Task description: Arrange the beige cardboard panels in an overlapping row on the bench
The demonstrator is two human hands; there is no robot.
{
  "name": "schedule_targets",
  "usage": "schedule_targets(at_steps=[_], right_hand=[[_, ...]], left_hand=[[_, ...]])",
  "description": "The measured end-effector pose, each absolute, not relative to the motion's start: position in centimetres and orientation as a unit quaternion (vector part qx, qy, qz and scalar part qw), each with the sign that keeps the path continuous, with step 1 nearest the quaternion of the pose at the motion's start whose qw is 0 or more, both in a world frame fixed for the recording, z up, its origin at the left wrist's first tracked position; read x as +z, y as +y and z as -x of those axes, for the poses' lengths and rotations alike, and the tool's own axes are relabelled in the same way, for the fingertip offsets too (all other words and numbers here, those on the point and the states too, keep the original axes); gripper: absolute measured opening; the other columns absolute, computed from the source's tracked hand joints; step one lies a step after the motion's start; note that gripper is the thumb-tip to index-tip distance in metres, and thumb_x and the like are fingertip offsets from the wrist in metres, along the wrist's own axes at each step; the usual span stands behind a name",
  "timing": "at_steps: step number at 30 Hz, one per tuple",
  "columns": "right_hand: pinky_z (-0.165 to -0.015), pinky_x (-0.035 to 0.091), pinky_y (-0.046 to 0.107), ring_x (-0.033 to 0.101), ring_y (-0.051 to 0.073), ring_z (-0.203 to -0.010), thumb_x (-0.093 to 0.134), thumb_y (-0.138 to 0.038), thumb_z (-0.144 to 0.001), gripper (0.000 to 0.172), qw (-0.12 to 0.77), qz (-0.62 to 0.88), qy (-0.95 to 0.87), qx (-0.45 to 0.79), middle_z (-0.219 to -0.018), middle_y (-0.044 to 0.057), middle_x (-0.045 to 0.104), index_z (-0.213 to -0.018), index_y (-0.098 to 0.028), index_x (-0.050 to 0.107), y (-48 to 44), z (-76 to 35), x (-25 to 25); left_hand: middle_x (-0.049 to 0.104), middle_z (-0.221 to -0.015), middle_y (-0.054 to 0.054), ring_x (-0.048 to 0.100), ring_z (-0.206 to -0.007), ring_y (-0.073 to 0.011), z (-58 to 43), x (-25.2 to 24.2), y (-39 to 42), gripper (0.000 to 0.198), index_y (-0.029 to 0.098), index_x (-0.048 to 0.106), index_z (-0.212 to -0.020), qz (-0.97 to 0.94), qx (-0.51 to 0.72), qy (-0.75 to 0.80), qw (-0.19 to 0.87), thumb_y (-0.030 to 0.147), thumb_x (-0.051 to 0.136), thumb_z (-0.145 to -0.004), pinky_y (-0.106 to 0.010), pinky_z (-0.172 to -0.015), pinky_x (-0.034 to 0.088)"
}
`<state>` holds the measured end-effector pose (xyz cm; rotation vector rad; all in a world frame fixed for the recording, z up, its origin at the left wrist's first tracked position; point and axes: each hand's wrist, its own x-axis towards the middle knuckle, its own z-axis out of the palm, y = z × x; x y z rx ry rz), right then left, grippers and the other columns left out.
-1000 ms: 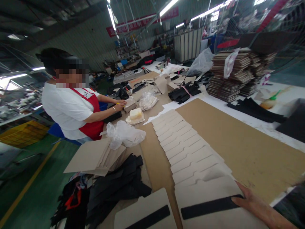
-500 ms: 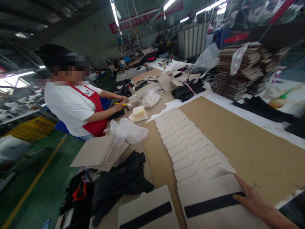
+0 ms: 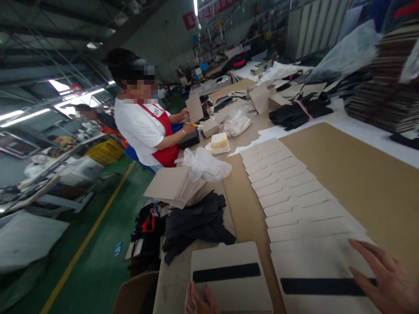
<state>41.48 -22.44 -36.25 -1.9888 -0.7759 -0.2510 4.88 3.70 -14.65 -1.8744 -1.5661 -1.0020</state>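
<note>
At six o'clock, a black-striped cardboard panel [image 3: 234, 291], probably light, stiff and best taken by its edges, lies partly under the left hand [image 3: 200, 302], fingers parted, while the right hand [image 3: 388, 281] spreads over another panel [image 3: 310, 267] at four o'clock.

We see pale beige cards [image 3: 291, 196], the two nearest with a black stripe [image 3: 225, 272] each. The strips [image 3: 199, 222] are black, the apron [image 3: 166, 155] red, the floor [image 3: 101, 261] green with a yellow line [image 3: 81, 247].
</note>
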Motion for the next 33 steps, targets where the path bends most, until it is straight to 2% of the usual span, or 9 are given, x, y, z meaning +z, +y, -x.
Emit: schedule_targets(at_steps=[2,5,7,10,17,22,26,29,33], right_hand=[[-0.107,0.044,0.046,0.052,0.03,-0.125,0.043,-0.045,-0.093,0.06,0.518,0.764,-0.374,-0.086,-0.14,0.017,0.052,-0.141,-0.008,0.049,-19.8,-39.2,-31.9],[-0.112,0.044,0.04,0.049,0.025,-0.134,0.038,-0.039,-0.095,0.059,0.502,0.718,-0.481,0.03,-0.146,0.012,0.049,-0.144,-0.007,0.051,-14.7,-35.2,-25.7],[-0.119,0.035,0.04,0.04,0.024,-0.141,0.037,-0.034,-0.094,0.064,0.475,0.698,-0.523,0.12,-0.154,0.011,0.04,-0.151,-0.005,0.042,-11.6,-33.0,-22.6],[-0.123,0.025,0.042,0.034,0.028,-0.145,0.038,-0.031,-0.093,0.068,0.437,0.693,-0.54,0.192,-0.155,0.016,0.036,-0.153,0.001,0.036,-8.3,-31.6,-20.2],[-0.116,0.032,0.034,0.047,0.027,-0.128,0.043,-0.026,-0.09,0.063,0.455,0.699,-0.515,0.199,-0.136,0.023,0.047,-0.143,0.007,0.043,-5.4,-31.5,-19.3],[-0.113,0.033,0.04,0.047,0.031,-0.124,0.048,-0.028,-0.088,0.062,0.455,0.71,-0.494,0.214,-0.128,0.025,0.049,-0.138,0.008,0.046,-4.7,-31.3,-18.8],[-0.11,0.033,0.041,0.048,0.032,-0.121,0.047,-0.027,-0.087,0.054,0.454,0.704,-0.498,0.223,-0.128,0.024,0.05,-0.131,0.005,0.051,-4.3,-31.4,-18.4],[-0.104,0.036,0.043,0.051,0.032,-0.113,0.047,-0.027,-0.087,0.043,0.457,0.7,-0.495,0.238,-0.119,0.022,0.055,-0.12,-0.001,0.055,-4.0,-31.8,-18.3],[-0.097,0.038,0.039,0.055,0.027,-0.104,0.047,-0.03,-0.086,0.031,0.472,0.68,-0.493,0.269,-0.108,0.017,0.058,-0.105,-0.008,0.055,-3.8,-32.1,-18.0]], left_hand=[[0.055,-0.137,-0.018,0.051,-0.129,-0.0379,-4.8,-14.6,3.5,0.058,0.018,0.049,-0.14,0.692,-0.369,-0.57,0.245,0.049,0.04,-0.092,-0.053,-0.106,0.041],[0.055,-0.137,-0.019,0.05,-0.13,-0.0374,-4.5,-14.4,3.5,0.058,0.017,0.051,-0.138,0.702,-0.369,-0.562,0.236,0.05,0.039,-0.091,-0.052,-0.106,0.041],[0.055,-0.138,-0.019,0.05,-0.13,-0.036,-4.4,-14.4,3.5,0.058,0.015,0.052,-0.137,0.704,-0.369,-0.561,0.23,0.05,0.037,-0.092,-0.051,-0.108,0.041],[0.054,-0.138,-0.019,0.05,-0.13,-0.0343,-4.6,-14.3,3.2,0.057,0.012,0.053,-0.134,0.7,-0.371,-0.567,0.224,0.048,0.036,-0.095,-0.05,-0.109,0.041],[0.053,-0.137,-0.014,0.046,-0.132,-0.0306,-5.2,-13.6,1.5,0.052,0.019,0.053,-0.136,0.705,-0.369,-0.576,0.188,0.049,0.054,-0.094,-0.057,-0.111,0.036],[0.05,-0.142,-0.015,0.047,-0.132,-0.0283,-5.2,-13.8,1.5,0.053,0.018,0.053,-0.138,0.696,-0.374,-0.577,0.206,0.047,0.056,-0.093,-0.052,-0.112,0.036],[0.055,-0.138,-0.017,0.053,-0.124,-0.0292,-4.6,-14.7,3.0,0.049,0.004,0.056,-0.132,0.692,-0.365,-0.556,0.28,0.036,0.042,-0.098,-0.045,-0.102,0.043],[0.058,-0.134,-0.016,0.055,-0.121,-0.0296,-4.5,-15.0,3.6,0.048,0.003,0.059,-0.129,0.688,-0.354,-0.533,0.342,0.033,0.037,-0.098,-0.044,-0.098,0.045],[0.053,-0.14,-0.016,0.052,-0.127,-0.0277,-5.0,-14.4,2.5,0.047,0.01,0.057,-0.133,0.698,-0.357,-0.567,0.251,0.037,0.046,-0.097,-0.045,-0.108,0.041]])
